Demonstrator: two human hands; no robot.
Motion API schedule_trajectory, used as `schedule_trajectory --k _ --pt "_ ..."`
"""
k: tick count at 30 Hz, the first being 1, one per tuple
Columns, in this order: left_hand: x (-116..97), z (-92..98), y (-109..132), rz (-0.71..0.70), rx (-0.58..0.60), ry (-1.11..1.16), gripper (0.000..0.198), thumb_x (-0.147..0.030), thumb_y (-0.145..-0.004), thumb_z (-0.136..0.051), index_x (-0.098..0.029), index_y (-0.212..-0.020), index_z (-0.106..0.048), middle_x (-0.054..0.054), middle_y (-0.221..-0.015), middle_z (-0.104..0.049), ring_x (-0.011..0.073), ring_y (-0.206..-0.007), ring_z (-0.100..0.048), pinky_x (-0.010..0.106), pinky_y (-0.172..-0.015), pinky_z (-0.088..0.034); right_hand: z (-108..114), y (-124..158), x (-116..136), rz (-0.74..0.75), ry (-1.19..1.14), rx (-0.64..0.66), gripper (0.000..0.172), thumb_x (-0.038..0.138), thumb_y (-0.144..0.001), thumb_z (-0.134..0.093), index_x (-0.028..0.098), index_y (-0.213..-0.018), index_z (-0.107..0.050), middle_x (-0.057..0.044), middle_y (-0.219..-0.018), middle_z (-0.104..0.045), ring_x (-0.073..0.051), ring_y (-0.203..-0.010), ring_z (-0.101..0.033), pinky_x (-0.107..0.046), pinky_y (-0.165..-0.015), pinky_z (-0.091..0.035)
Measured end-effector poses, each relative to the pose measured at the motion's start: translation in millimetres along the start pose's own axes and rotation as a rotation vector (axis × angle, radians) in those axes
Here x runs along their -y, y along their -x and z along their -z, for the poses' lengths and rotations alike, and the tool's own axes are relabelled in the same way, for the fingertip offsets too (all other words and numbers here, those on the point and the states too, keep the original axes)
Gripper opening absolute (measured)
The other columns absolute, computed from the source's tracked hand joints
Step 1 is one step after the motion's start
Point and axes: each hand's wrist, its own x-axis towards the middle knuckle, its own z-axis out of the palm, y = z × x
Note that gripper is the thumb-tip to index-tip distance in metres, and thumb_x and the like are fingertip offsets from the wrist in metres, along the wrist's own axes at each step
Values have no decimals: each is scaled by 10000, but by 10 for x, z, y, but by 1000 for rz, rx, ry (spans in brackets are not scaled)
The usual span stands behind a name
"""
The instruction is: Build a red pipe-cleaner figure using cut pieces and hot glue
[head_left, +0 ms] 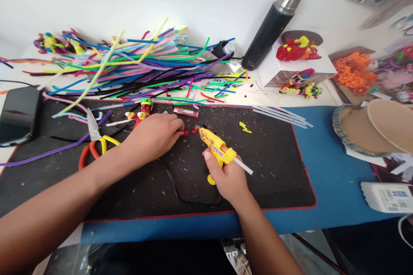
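One right grip (231, 177) wraps a smudged plastic glue gun (213, 141); left grip (157, 133) is curled, contents unclear.

- Gun (212, 142): yellow, front blotched dark, held aslant, nozzle (199, 128) toward 10 o'clock.
- Stick (244, 166): whitish, straight, jutting from the gun's rear toward 4 o'clock.
- Red bits (195, 129): two, small, on the black mat (267, 167) at 9 o'clock from the nozzle, one just beside it; contact too small to tell.
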Motion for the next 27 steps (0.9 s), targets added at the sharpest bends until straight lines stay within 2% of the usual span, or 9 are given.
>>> schedule_trajectory --k 7,11,15,20,24,27 --pt "4 9 13 11 -34 44 379 -276 -1049 -379 -169 -1034 -743 133 -1008 -775 322 -921 -730 492 -881 -578 0 6 -10 -8 -5 -3 310 446 -991 -575 205 -889 -741 -35 -706 -724 -188 -600 -669 -288 -604 -513" --pt "-51 25 -14 2 -67 59 307 -278 -1048 -457 -169 -1068 -743 129 -1034 -774 318 -981 -726 478 -930 -578 -5 13 -12 -29 -30 7 308 445 -993 -573 199 -912 -739 -17 -653 -687 -172 -545 -631 -276 -564 -494" --pt "-99 -38 -103 -35 -78 80 243 -340 -1036 -572 -167 -1062 -740 141 -1086 -768 333 -1056 -723 493 -968 -574 -9 14 -23 -38 -43 15 304 441 -994 -575 197 -938 -747 -4 -608 -641 -166 -504 -598 -264 -511 -465" --pt "-92 -140 -182 -49 -99 90 254 -350 -1037 -599 -153 -1149 -714 159 -1245 -749 359 -1161 -707 532 -1014 -566 -3 7 -23 -1 -14 9 301 426 -1001 -571 195 -925 -748 -24 -663 -689 -177 -554 -638 -268 -546 -491" --pt "-81 -147 -197 -59 -92 111 222 -276 -1045 -558 -167 -1175 -700 138 -1256 -748 330 -1170 -706 497 -1019 -570 3 5 -3 39 -2 -8 287 409 -1000 -572 198 -924 -753 -44 -762 -741 -183 -620 -673 -276 -611 -525" --pt "-83 -136 -216 -81 -98 111 217 -220 -1038 -523 -183 -1137 -713 124 -1220 -752 310 -1134 -712 468 -984 -581 3 5 11 43 4 -11 287 410 -999 -570 199 -903 -739 -38 -725 -720 -179 -588 -655 -268 -573 -508"
